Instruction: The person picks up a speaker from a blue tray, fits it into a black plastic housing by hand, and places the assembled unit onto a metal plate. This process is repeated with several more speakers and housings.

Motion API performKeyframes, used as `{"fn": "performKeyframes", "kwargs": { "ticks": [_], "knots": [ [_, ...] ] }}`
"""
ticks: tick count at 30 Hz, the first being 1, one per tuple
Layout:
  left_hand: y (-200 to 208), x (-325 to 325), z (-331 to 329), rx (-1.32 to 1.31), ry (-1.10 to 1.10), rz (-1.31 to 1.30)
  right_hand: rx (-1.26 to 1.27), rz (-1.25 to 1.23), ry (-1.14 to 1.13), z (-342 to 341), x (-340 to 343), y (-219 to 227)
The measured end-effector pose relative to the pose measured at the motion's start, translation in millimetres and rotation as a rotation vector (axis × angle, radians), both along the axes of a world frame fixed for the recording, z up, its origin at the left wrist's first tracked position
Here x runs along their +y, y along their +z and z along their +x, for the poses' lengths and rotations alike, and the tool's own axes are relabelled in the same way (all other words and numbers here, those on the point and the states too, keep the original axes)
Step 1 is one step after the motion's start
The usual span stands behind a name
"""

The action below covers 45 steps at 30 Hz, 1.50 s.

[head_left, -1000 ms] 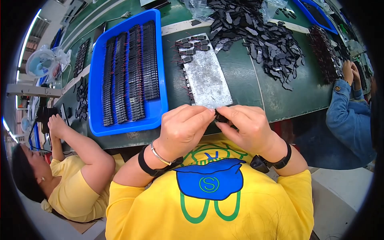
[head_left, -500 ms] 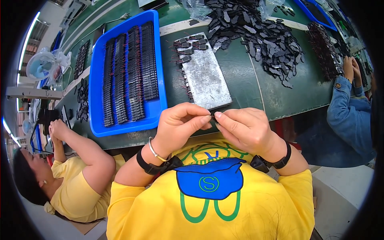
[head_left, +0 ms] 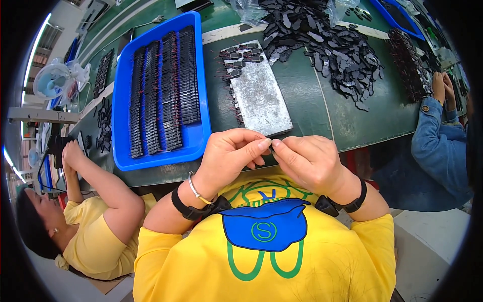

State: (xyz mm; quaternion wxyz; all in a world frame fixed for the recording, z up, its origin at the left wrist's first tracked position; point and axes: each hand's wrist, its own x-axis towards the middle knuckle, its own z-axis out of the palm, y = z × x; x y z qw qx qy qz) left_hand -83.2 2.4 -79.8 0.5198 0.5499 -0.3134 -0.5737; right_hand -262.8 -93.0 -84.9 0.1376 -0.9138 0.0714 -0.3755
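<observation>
My left hand (head_left: 234,151) and my right hand (head_left: 309,160) meet at the near table edge, thumbs and forefingers pinched together. Between the fingertips is a small dark piece (head_left: 271,147), mostly covered, so its kind cannot be made out. Just beyond my hands lies a grey metal block (head_left: 259,93). Several small black parts with thin red wires (head_left: 234,65) rest at its far end, and more wired parts line its left side. To the left stands a blue tray (head_left: 205,116) holding long rows of black parts with red wires (head_left: 169,95).
A heap of flat black pieces (head_left: 342,63) covers the far right of the green table (head_left: 302,105). Clear plastic bags (head_left: 249,11) lie at the back. One person (head_left: 95,221) works at the left, another in a denim sleeve (head_left: 437,146) at the right. A fan (head_left: 53,80) stands far left.
My hands stay together at almost the same spot, with only a slight shift of the fingertips around the small dark piece. The tray and block have not been moved.
</observation>
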Motion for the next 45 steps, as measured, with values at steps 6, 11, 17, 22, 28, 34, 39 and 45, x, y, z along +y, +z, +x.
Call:
{"fn": "performKeyframes", "kwargs": {
  "ticks": [6,11,17,22,28,34,39,45],
  "knots": [
    [1,-2,0,-0.086,-0.006,0.031,0.015,-0.073,-0.006,0,0,-2],
    [4,-3,-1,-0.048,0.010,0.041,0.023,-0.048,0.009,-1,-1,-1],
    [-4,-6,6,0.173,-0.032,0.066,-0.012,-0.024,0.010,-1,-1,-5],
    [-2,-6,16,0.182,-0.136,0.116,-0.030,0.104,0.105,-1,-6,-7],
    [-6,2,21,0.200,-0.199,0.047,0.006,0.317,0.123,-9,-51,15],
    [-7,3,16,0.257,-0.196,0.024,0.482,0.120,-0.714,3,-131,18],
    [-9,6,14,0.279,-0.195,0.019,0.686,0.156,-0.799,16,-143,14],
    [-12,6,17,0.305,-0.186,-0.017,0.607,0.140,-0.685,13,-144,5]
  ]
}}
